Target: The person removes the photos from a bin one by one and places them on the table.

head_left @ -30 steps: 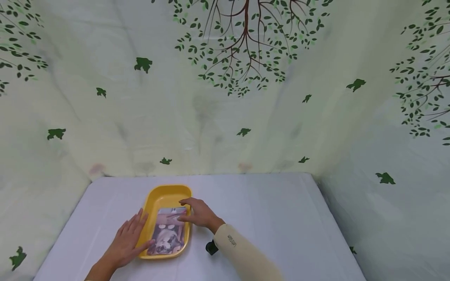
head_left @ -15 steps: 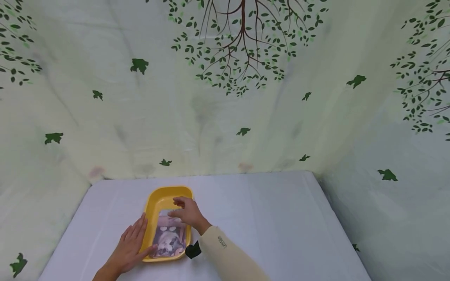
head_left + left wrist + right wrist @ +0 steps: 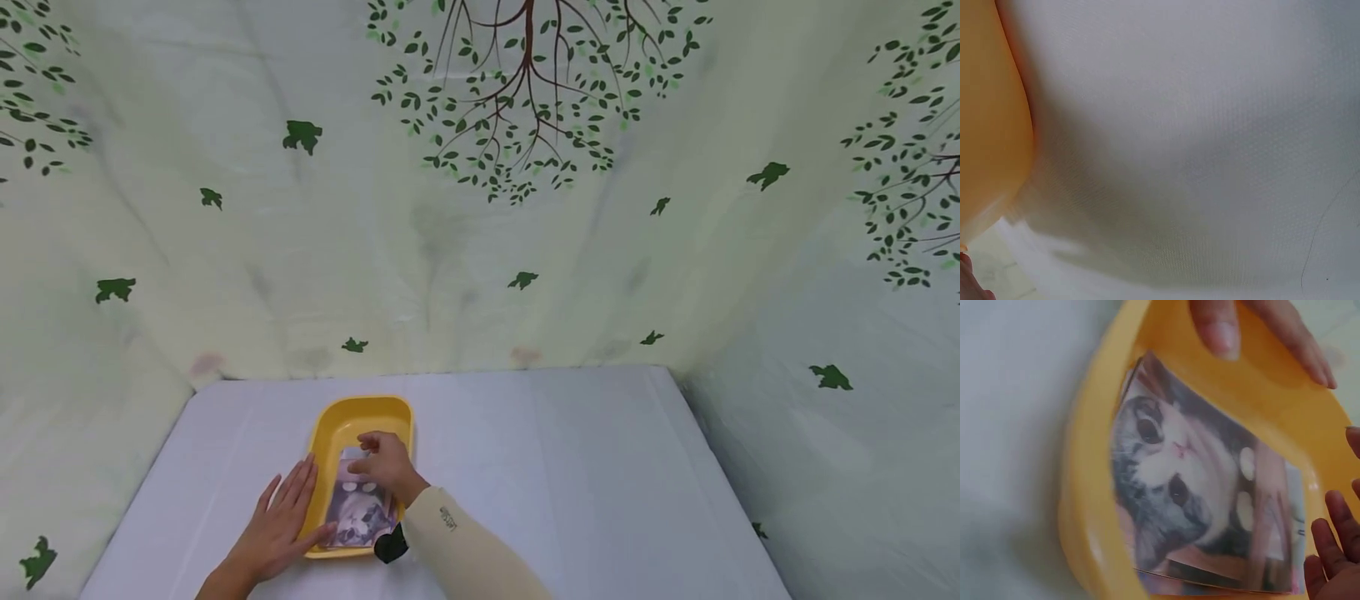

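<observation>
A yellow tray [image 3: 360, 408] with rounded corners stands on the left part of the table. In it lies a stack of photo prints [image 3: 1179, 469], the top one showing a grey and white kitten. My left hand [image 3: 277, 521] rests along the tray's left rim with straight fingers, its thumb reaching over the near end of the prints. My right hand [image 3: 390, 465] hovers over the far part of the stack, fingers loosely bent and holding nothing. In the right wrist view its fingers [image 3: 1335, 544] show at the lower right, beside the prints' far edge.
A white cloth covers the table [image 3: 555, 467]. Behind it and at both sides hang pale curtains [image 3: 450, 275] printed with leaves and branches. A black wrist camera [image 3: 390, 546] below the right sleeve overlaps the tray's near right corner.
My right hand has moved left, from the tray's right rim to above the prints. The left hand stays at the left rim with hardly any shift. The prints remain in the tray.
</observation>
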